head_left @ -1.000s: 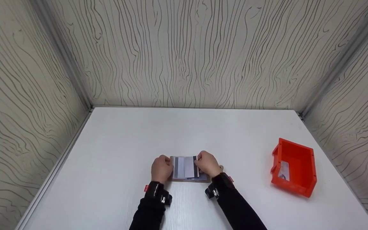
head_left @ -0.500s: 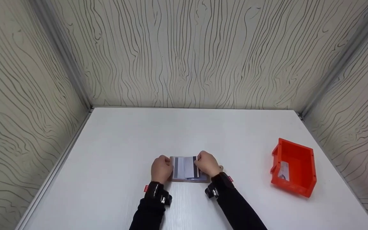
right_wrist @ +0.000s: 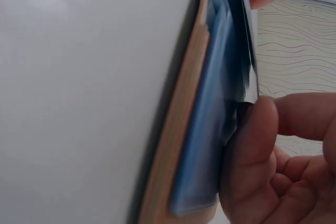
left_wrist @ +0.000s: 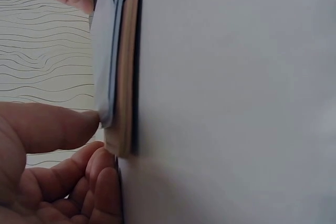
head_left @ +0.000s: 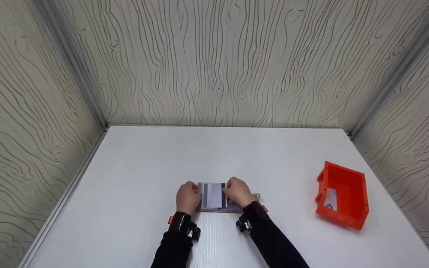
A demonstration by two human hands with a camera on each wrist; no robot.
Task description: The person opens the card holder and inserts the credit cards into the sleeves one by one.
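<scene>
An open card holder (head_left: 234, 209) with brown covers and clear plastic sleeves lies on the white table. My left hand (head_left: 188, 197) holds its left edge; in the left wrist view the thumb presses on the sleeve's (left_wrist: 105, 77) edge, with curled fingers beside the brown cover (left_wrist: 125, 77). My right hand (head_left: 238, 192) pinches the right end of a white card (head_left: 214, 196) with a dark stripe. Most of the card seems to lie within the left sleeve. In the right wrist view, blue-tinted sleeves (right_wrist: 202, 140) stand below the card, and thumb and forefinger meet at its edge.
A red plastic bin (head_left: 346, 193) with a white label stands on the right side of the table. A strap with a round snap (head_left: 256, 196) sticks out beyond the right hand. Wood-grain patterned panels (head_left: 214, 67) enclose the table's back and sides.
My right hand has moved a little left with the card, which now lies farther left over the holder. More of the snap strap shows. The left hand stays put.
</scene>
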